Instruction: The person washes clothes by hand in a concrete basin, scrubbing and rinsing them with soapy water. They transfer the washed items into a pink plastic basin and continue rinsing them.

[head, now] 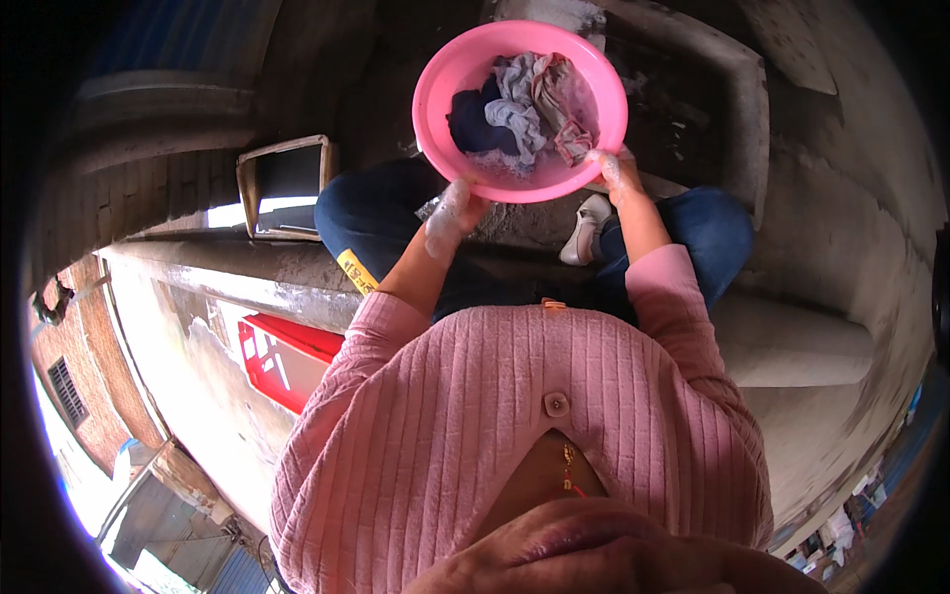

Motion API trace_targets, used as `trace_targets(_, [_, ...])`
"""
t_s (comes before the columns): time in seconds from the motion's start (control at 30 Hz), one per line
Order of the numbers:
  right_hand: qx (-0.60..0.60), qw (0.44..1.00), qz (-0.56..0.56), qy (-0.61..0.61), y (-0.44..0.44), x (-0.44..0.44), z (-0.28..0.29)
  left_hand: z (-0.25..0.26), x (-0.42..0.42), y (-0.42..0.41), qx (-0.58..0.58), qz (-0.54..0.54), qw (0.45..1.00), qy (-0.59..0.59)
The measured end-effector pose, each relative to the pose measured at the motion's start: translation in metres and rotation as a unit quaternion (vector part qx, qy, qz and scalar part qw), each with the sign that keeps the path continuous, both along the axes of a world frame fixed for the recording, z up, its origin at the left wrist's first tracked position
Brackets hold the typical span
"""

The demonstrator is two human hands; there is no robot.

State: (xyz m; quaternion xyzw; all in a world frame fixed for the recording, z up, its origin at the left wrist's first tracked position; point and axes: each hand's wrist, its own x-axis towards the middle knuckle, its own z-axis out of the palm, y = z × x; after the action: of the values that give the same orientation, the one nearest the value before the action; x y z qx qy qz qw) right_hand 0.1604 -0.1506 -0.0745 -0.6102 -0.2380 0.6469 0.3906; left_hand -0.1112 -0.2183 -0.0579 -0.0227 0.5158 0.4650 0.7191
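Observation:
A pink plastic basin (430, 82) is held out before me, over the space between my knees. My left hand (454, 211), with suds on its back and wrist, grips the near rim toward the left. On the rim's right side, my right hand (617, 172) has its soapy thumb over the edge. Inside lie a wet dark blue cloth (471, 122), a crumpled light grey cloth (519, 122) and a greyish cloth with reddish edging (553, 93). Foamy water (512, 165) surrounds them. The fingers under the rim are mostly hidden.
A low raised kerb (746, 141) bounds a dark wet floor area at the upper right. A wooden-framed object (324, 185) stands left of my knee. Farther left are a ledge (245, 278) and a red plastic crate (286, 356). A white shoe (586, 230) shows below the basin.

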Motion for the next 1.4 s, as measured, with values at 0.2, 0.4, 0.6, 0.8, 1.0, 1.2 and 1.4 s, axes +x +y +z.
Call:
trace_targets(0.2, [0.157, 0.964, 0.016, -0.212, 0.035, 0.005, -0.013, 0.003, 0.019, -0.024, -0.042, 0.044, 0.998, -0.029])
trace_targets(0.4, [0.124, 0.974, 0.024, -0.191, 0.051, 0.006, -0.015, -0.004, 0.031, -0.048, -0.014, 0.074, 0.991, -0.112])
trace_targets(0.6, [0.154, 0.936, 0.090, -0.303, 0.067, 0.012, -0.023, 0.011, 0.037, -0.055, -0.080, 0.087, 0.988, -0.095])
trace_targets(0.8, [0.417, 0.663, 0.022, -0.621, 0.061, -0.007, 0.018, 0.030, -0.015, -0.053, -0.029, 0.145, 0.985, 0.084])
trace_targets(1.0, [0.371, 0.744, 0.204, -0.516, 0.090, -0.062, 0.028, 0.116, -0.014, 0.026, 0.328, -0.037, 0.696, 0.637])
trace_targets(1.2, [0.186, 0.734, 0.326, -0.566, 0.046, -0.134, -0.023, -0.006, 0.028, 0.114, 0.117, -0.438, 0.514, 0.729])
trace_targets(1.4, [0.122, 0.711, 0.392, -0.571, 0.054, -0.130, -0.043, -0.057, 0.016, 0.105, 0.193, -0.388, 0.526, 0.732])
